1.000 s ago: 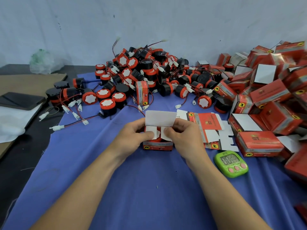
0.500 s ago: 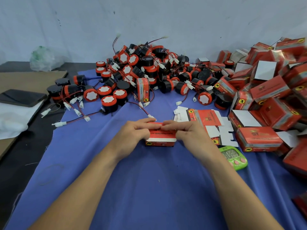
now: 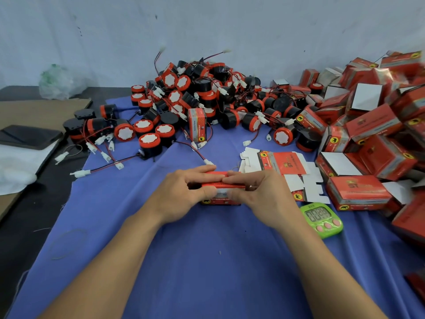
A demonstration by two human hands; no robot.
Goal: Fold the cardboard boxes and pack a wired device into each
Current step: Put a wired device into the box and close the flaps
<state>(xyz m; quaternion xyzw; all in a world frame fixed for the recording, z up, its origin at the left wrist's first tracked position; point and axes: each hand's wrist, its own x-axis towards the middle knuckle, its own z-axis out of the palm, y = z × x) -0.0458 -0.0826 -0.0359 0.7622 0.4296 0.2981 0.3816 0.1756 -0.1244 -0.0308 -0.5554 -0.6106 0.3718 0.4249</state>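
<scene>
This is a small packing workshop, a place for simple hand work and not a home room. The table (image 3: pixel 34 217) is covered with a blue cloth (image 3: pixel 207 261) and stands against a plain pale wall (image 3: pixel 230 26). At the upper middle lies a big heap of identical black and red wired devices (image 3: pixel 207 97). At the right is a loose pile of identical red cardboard boxes (image 3: pixel 372 125), and near the centre lie some flat box blanks (image 3: pixel 282 164). A green timer (image 3: pixel 323 218) lies right of centre. At the left edge are a brown cardboard sheet (image 3: pixel 34 111) and a plastic bag (image 3: pixel 59 82). In the middle, the left hand (image 3: pixel 184 192) and the right hand (image 3: pixel 259 194) hold one box (image 3: pixel 220 200).
</scene>
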